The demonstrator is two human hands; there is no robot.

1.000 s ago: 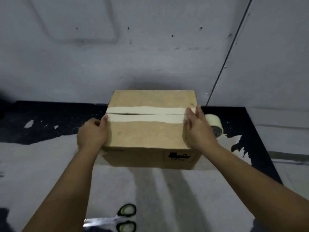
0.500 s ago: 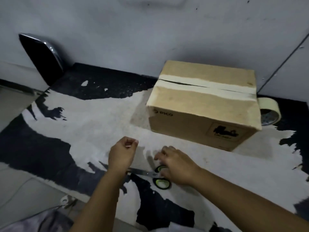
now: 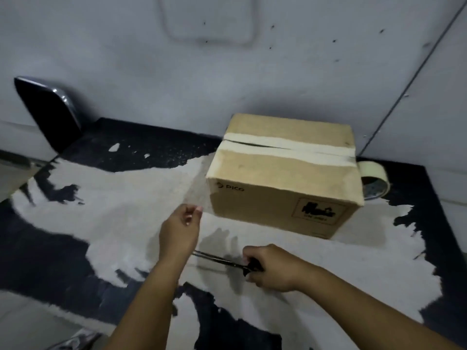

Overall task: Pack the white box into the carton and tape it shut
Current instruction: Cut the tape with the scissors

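The brown carton [image 3: 283,178] stands at the back right with its flaps down. A pale strip of tape runs along the top seam, and a dark gap shows at the seam's left end. No white box is in view. Right of the carton lies the tape roll [image 3: 374,180], touching its side. My right hand [image 3: 274,271] is shut on the handles of the scissors [image 3: 219,260], whose blades point left just above the surface. My left hand [image 3: 180,232] hovers left of the blades, fingers curled, with nothing visible in it.
The work surface [image 3: 121,213] is black with large worn pale patches. A dark panel with a chrome edge [image 3: 48,109] leans against the grey wall at the back left. The surface's front left edge drops to a lower grey floor [image 3: 30,324].
Both hands left the carton's top and came down to the scissors near me. The right hand has closed on the handles and lifted them slightly. The view swung left.
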